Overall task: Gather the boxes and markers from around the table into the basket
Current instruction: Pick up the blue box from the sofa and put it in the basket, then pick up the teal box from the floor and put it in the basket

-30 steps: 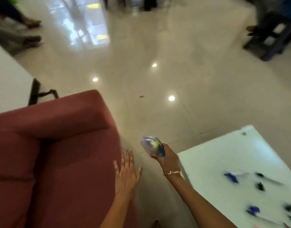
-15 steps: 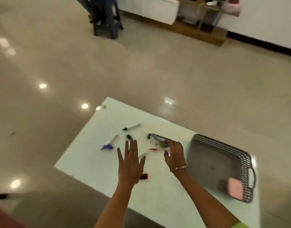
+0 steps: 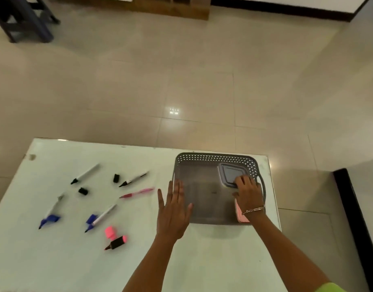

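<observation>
Setting a box into the basket's far right corner, right hand fingers on it; left hand flat, empty, steadying near the basket's left edge.

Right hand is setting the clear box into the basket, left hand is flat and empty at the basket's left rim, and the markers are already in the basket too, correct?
Not quite. The head view shows the markers lying out on the table, left of the basket. The rest holds: right hand on the clear box, left hand flat and empty.
</observation>
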The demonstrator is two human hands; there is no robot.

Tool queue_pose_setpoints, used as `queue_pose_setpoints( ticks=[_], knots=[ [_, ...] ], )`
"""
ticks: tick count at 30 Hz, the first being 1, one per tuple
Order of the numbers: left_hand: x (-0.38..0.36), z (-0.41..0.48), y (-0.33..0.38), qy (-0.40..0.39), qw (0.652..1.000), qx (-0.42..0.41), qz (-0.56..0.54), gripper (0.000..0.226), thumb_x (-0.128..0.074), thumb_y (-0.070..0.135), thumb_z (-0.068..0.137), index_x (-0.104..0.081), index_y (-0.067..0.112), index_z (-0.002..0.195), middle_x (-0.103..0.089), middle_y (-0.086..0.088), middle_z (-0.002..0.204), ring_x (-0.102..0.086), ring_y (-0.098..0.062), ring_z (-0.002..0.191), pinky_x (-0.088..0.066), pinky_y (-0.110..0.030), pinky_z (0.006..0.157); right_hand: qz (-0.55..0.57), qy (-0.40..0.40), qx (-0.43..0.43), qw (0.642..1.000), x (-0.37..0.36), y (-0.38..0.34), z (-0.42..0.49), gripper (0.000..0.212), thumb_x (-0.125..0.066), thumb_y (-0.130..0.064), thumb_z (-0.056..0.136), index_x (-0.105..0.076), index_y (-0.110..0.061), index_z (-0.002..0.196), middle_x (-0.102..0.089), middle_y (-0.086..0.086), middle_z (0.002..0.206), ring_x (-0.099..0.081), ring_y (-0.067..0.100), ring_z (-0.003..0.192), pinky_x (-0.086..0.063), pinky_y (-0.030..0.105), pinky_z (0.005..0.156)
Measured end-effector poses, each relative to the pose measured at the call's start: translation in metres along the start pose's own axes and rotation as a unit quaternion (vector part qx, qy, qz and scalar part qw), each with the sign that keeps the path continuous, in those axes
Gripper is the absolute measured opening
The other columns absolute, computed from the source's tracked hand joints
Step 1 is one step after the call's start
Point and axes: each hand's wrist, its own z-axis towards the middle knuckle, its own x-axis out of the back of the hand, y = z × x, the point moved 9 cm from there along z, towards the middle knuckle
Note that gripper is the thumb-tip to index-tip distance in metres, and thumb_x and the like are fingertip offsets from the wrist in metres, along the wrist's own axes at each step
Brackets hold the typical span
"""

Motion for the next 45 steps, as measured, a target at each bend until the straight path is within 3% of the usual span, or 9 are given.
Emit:
queue_pose_setpoints(
  ticks=[13, 16, 19, 23, 26, 29, 34, 41, 45],
  knots=[
    [-0.032, 0.058, 0.043, -0.012, 0.997, -0.063, 0.035, 0.072, -0.003, 0.058, 0.092, -0.019, 0.012, 0.145, -0.028, -0.007, 0.153, -0.019, -0.025, 0.143, 0.002, -0.044, 0.113, -0.128, -0.092, 0.093, 0.983, -0.071, 0.038, 0.043, 0.042, -0.086, -0.007, 0.045, -0.062, -0.006, 0.08, -0.066, 0.015, 0.075, -0.065, 0.03, 0.063, -0.055, 0.036, 0.05],
    [-0.028, 0.064, 0.051, -0.009, 0.997, -0.072, 0.028, 0.077, 0.002, 0.062, 0.088, -0.01, 0.013, 0.147, -0.016, -0.006, 0.157, -0.003, -0.023, 0.144, 0.002, -0.047, 0.117, -0.131, -0.126, 0.099, 0.978, -0.082, 0.044, 0.039, 0.045, -0.088, -0.007, 0.042, -0.063, -0.006, 0.08, -0.067, 0.016, 0.077, -0.066, 0.03, 0.063, -0.057, 0.038, 0.05],
    [-0.026, 0.068, 0.059, -0.015, 0.997, -0.08, 0.02, 0.082, 0.01, 0.065, 0.082, 0.0, 0.015, 0.147, -0.003, -0.004, 0.158, 0.01, -0.022, 0.143, 0.007, -0.048, 0.118, -0.117, -0.166, 0.095, 0.975, -0.084, 0.044, 0.037, 0.038, -0.082, -0.004, 0.056, -0.062, -0.004, 0.089, -0.066, 0.019, 0.089, -0.066, 0.033, 0.075, -0.059, 0.043, 0.059],
    [-0.025, 0.068, 0.071, -0.034, 0.996, -0.084, 0.023, 0.09, 0.024, 0.067, 0.073, 0.009, 0.017, 0.146, 0.007, -0.004, 0.158, 0.014, -0.022, 0.144, 0.013, -0.047, 0.117, -0.095, -0.2, 0.116, 0.968, -0.08, 0.037, 0.034, 0.03, -0.045, -0.001, 0.089, -0.046, -0.001, 0.119, -0.047, 0.021, 0.127, -0.049, 0.037, 0.115, -0.044, 0.046, 0.095],
    [-0.022, 0.064, 0.084, -0.03, 0.995, -0.092, 0.036, 0.083, 0.018, 0.064, 0.079, 0.009, 0.015, 0.145, 0.003, -0.006, 0.158, 0.011, -0.023, 0.144, 0.012, -0.049, 0.116, -0.054, -0.194, 0.098, 0.975, -0.066, 0.041, 0.026, 0.032, -0.044, -0.001, 0.089, -0.044, -0.004, 0.121, -0.047, 0.018, 0.128, -0.047, 0.034, 0.117, -0.043, 0.043, 0.098],
    [-0.015, 0.06, 0.114, -0.024, 0.993, -0.111, 0.035, 0.079, 0.014, 0.062, 0.082, 0.008, 0.014, 0.144, -0.002, -0.008, 0.158, 0.01, -0.024, 0.143, 0.014, -0.051, 0.115, 0.043, -0.122, 0.073, 0.989, -0.035, 0.055, 0.013, 0.037, -0.052, -0.009, 0.086, -0.049, -0.006, 0.122, -0.054, 0.017, 0.127, -0.05, 0.034, 0.117, -0.043, 0.043, 0.098],
    [-0.005, 0.07, 0.19, -0.024, 0.988, -0.147, 0.028, 0.082, 0.016, 0.062, 0.079, 0.012, 0.015, 0.145, 0.01, -0.007, 0.157, 0.016, -0.026, 0.143, 0.028, -0.046, 0.107, 0.069, -0.038, 0.046, 0.996, -0.001, 0.114, -0.007, 0.052, -0.037, -0.038, 0.083, -0.056, -0.007, 0.12, -0.061, 0.017, 0.124, -0.056, 0.034, 0.115, -0.045, 0.047, 0.096],
    [-0.032, 0.1, 0.319, -0.009, 0.993, -0.117, -0.019, 0.073, -0.002, 0.054, 0.086, 0.013, 0.015, 0.146, 0.014, -0.004, 0.157, 0.021, -0.025, 0.142, 0.026, -0.042, 0.11, 0.043, -0.118, 0.04, 0.991, -0.015, 0.259, -0.006, 0.069, -0.016, -0.051, 0.085, -0.03, -0.013, 0.141, -0.032, 0.012, 0.15, -0.028, 0.03, 0.139, -0.021, 0.048, 0.113],
    [-0.075, 0.107, 0.394, -0.034, 0.994, -0.07, -0.075, 0.074, 0.002, 0.055, 0.083, 0.014, 0.017, 0.145, 0.014, -0.003, 0.157, 0.017, -0.018, 0.144, 0.017, -0.037, 0.114, 0.055, -0.173, 0.037, 0.983, -0.031, 0.335, 0.0, 0.059, -0.037, -0.037, 0.094, -0.017, -0.015, 0.145, -0.021, 0.007, 0.154, -0.018, 0.023, 0.142, -0.017, 0.041, 0.115]
  ],
)
